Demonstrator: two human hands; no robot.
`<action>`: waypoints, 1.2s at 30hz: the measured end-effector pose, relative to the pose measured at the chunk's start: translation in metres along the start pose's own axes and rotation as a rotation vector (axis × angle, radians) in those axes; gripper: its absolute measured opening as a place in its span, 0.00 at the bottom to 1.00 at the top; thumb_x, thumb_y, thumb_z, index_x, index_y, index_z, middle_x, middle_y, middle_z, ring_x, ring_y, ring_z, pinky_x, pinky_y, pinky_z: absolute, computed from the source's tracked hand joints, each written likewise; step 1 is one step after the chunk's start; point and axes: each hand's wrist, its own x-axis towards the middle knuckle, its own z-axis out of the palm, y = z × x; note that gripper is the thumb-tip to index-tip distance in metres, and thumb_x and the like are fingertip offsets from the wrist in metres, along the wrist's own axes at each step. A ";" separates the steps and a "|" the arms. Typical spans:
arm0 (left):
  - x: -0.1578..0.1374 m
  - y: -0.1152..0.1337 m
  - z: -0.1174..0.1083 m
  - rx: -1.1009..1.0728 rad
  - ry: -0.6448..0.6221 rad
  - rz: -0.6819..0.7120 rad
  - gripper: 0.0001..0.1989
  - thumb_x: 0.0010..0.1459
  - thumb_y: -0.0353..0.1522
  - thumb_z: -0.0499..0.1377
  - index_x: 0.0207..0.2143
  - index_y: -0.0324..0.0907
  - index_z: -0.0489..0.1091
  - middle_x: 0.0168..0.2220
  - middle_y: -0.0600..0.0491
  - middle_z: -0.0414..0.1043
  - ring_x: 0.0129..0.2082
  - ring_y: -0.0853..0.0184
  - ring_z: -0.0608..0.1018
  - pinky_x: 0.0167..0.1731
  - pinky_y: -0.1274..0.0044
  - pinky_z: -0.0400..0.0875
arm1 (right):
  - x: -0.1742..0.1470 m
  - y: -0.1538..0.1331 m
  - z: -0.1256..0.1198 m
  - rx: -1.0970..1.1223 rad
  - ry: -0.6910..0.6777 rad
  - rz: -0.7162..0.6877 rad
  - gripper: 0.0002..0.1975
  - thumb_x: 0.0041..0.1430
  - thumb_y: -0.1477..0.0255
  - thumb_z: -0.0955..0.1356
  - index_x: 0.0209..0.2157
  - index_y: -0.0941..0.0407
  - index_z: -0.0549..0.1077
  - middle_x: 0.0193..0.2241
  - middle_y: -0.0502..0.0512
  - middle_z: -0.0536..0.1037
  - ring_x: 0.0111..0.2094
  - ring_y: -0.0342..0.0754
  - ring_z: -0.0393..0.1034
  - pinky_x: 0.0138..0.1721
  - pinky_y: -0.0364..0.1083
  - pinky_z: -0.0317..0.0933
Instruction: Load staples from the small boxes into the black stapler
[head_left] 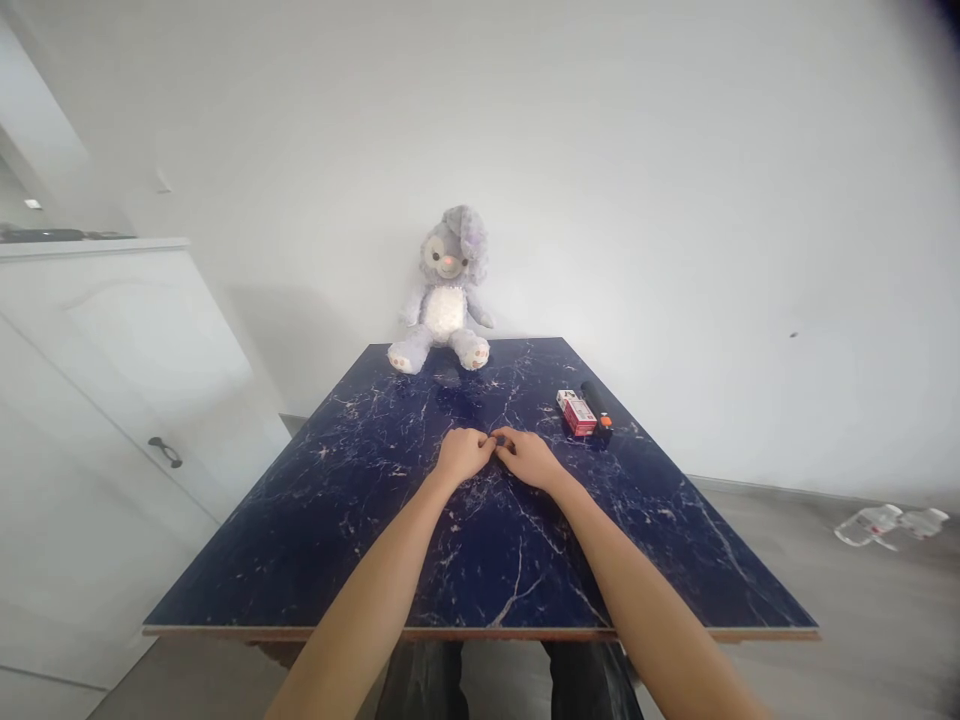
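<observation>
So my hands are out over the middle of the blue table (300, 560), which sits right in front of me, dark with white marble-style veins. Left hand (463, 456) and right hand (527, 458) are tip to tip, fingers curled in and thumbs close to them, so both are mostly closed up. Honestly can't tell if there's something tiny pinched in there, the fingertips hide that spot, and I can't say if they're pressing on the tabletop or just above it. Forearms are bare and come in from the near edge, one on each side. Closest loose stuff is off past my right hand: a red and white box (580, 416), looks like a second, paler box (565, 398) tucked right behind it, and a black cylinder-ish thing (595, 402) with an orange bit on its near end lying just beside them. At the far edge there's a big fluffy grey bunny (445, 312) sitting upright facing me, legs spread, white belly, ears flopped to one side. Behind it is a plain white wall (660, 190). Over on the left is a white cabinet (97, 390) with a dark handle (165, 452), and down on the grey floor (780, 570) to the right are some clear plastic bottles (874, 523), kinda blurry.
</observation>
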 end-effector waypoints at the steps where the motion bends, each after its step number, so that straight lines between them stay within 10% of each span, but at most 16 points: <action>1: 0.000 0.000 0.000 0.001 -0.001 -0.002 0.23 0.65 0.41 0.50 0.23 0.45 0.76 0.26 0.48 0.78 0.31 0.61 0.78 0.35 0.74 0.63 | 0.000 0.001 0.000 0.025 0.018 0.001 0.16 0.60 0.74 0.65 0.50 0.54 0.73 0.28 0.49 0.78 0.30 0.46 0.71 0.37 0.43 0.59; 14: 0.000 0.000 0.001 -0.048 0.037 -0.007 0.22 0.64 0.41 0.53 0.19 0.44 0.73 0.22 0.48 0.75 0.28 0.61 0.77 0.34 0.73 0.63 | 0.001 0.001 0.000 0.052 0.060 -0.017 0.16 0.61 0.73 0.64 0.50 0.55 0.74 0.30 0.51 0.78 0.33 0.48 0.71 0.43 0.47 0.63; 19: 0.001 0.001 -0.001 -0.083 0.196 -0.007 0.18 0.65 0.41 0.52 0.27 0.43 0.73 0.33 0.48 0.74 0.39 0.61 0.76 0.43 0.72 0.64 | 0.001 0.008 -0.026 -0.147 0.582 -0.052 0.17 0.64 0.73 0.61 0.51 0.57 0.73 0.44 0.62 0.76 0.50 0.55 0.66 0.56 0.54 0.56; 24: -0.011 -0.001 -0.009 -0.050 0.439 0.140 0.11 0.65 0.38 0.54 0.34 0.43 0.73 0.42 0.47 0.72 0.44 0.61 0.73 0.49 0.70 0.62 | -0.011 0.064 -0.070 -0.204 1.014 0.355 0.26 0.63 0.66 0.61 0.58 0.64 0.66 0.54 0.69 0.71 0.58 0.63 0.61 0.60 0.60 0.50; 29: -0.040 -0.072 -0.049 0.077 0.366 0.270 0.13 0.66 0.33 0.49 0.44 0.44 0.72 0.47 0.47 0.73 0.50 0.59 0.72 0.55 0.66 0.59 | -0.015 0.117 -0.081 -0.045 0.582 0.699 0.31 0.62 0.56 0.61 0.57 0.64 0.70 0.49 0.72 0.76 0.52 0.65 0.69 0.53 0.58 0.60; 36: -0.054 -0.188 -0.091 -0.007 0.667 -0.299 0.15 0.66 0.35 0.47 0.49 0.42 0.68 0.49 0.43 0.70 0.45 0.58 0.75 0.51 0.67 0.66 | 0.008 0.078 -0.049 -0.118 0.424 0.528 0.28 0.64 0.54 0.60 0.52 0.59 0.76 0.47 0.67 0.79 0.50 0.62 0.73 0.50 0.53 0.63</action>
